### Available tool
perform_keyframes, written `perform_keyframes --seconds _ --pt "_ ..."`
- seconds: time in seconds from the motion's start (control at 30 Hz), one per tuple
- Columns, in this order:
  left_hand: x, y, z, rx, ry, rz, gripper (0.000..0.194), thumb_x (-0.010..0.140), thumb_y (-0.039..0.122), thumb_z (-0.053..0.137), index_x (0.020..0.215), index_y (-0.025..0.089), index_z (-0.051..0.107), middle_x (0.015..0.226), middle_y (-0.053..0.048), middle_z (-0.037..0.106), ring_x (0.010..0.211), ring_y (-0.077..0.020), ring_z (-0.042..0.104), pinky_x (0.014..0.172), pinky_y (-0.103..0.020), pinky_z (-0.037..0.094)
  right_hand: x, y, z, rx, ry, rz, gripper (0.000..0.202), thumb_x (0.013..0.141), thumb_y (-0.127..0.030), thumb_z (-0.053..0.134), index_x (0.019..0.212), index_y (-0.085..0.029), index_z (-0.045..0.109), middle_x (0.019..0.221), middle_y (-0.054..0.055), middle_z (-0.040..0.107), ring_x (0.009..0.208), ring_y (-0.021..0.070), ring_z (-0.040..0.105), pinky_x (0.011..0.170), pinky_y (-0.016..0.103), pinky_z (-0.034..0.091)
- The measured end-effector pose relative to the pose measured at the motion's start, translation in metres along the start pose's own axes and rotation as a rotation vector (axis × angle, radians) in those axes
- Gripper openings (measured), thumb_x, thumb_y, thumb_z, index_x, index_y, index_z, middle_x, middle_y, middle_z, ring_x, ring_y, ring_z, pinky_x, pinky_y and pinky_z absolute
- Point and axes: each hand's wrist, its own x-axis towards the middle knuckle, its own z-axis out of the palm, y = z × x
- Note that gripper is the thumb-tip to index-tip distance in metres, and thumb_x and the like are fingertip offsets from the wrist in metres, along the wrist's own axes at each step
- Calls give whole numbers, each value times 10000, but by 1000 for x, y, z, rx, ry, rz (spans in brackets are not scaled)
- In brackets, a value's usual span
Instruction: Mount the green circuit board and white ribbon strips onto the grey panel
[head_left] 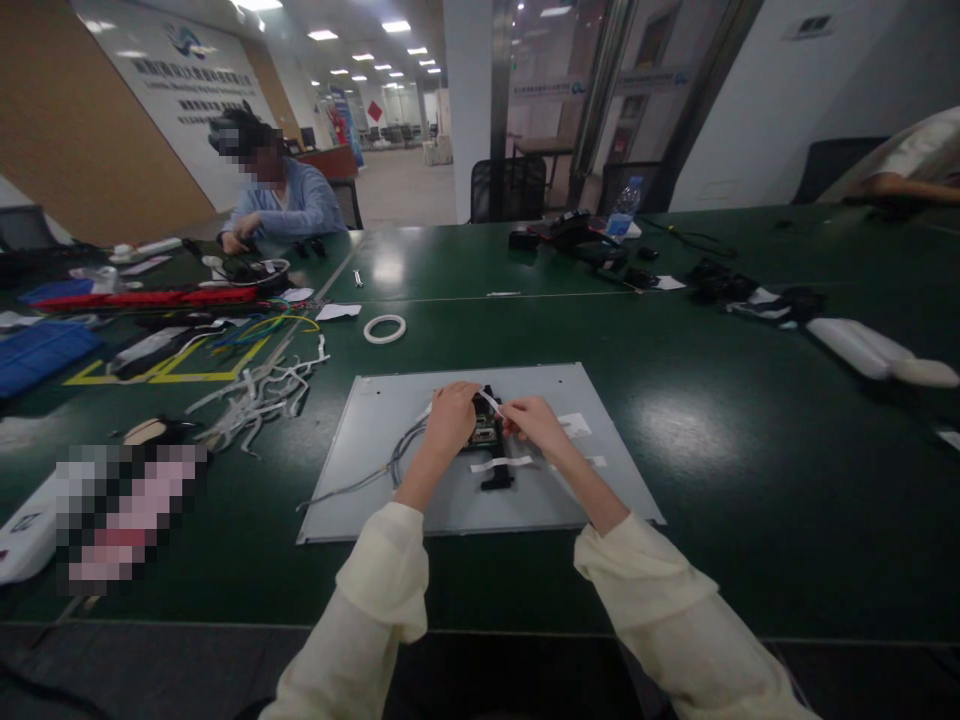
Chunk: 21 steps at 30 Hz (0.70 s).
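A strip of white tape (491, 402) stretches slantwise between my two hands. My right hand (538, 428) is closed, pinching the strip's lower end. At its upper end are the curled fingertips of my left hand (452, 418), over the left side of a circuit board (486, 432). The board sits by a black bracket (497, 478), partly hidden by my hands. Across the bracket lies another white tape strip (500, 464). Grey cables (396, 458) run out leftward from under my left hand. Everything rests on a light grey panel (424, 510).
A tape roll (385, 329) lies beyond the panel, near a small wrench (358, 278). Crumpled white strips (251, 400), wires and a blue bin (45, 352) are at left. Across the green table (720, 430) sits a person (289, 205). A bottle (624, 207) stands far right.
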Motion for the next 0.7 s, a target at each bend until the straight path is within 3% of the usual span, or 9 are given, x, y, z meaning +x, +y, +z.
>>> perform_keyframes --seconds 0.37,0.57,0.7 --pt "5 1 1 146 -81 0 369 809 47 369 1089 166 578 1043 -93 655 997 -196 579 926 -337 362 2 0 -1 38 -32 10 178 789 -182 490 668 -113 601 523 18 576 482 91 560 377 129 329" --pt "5 5 -3 197 -81 6 294 853 112 370 1034 187 589 959 -80 674 940 -201 600 976 -406 311 0 0 -4 138 -77 77 167 804 -174 480 700 -116 596 618 47 620 571 113 608 492 155 458" --pt "3 8 -5 239 -71 21 252 891 227 381 1029 184 587 911 -85 677 891 -211 610 980 -442 292 -1 -1 -5 137 -96 97 163 819 -184 485 701 -115 575 677 70 637 607 118 621 529 159 481"
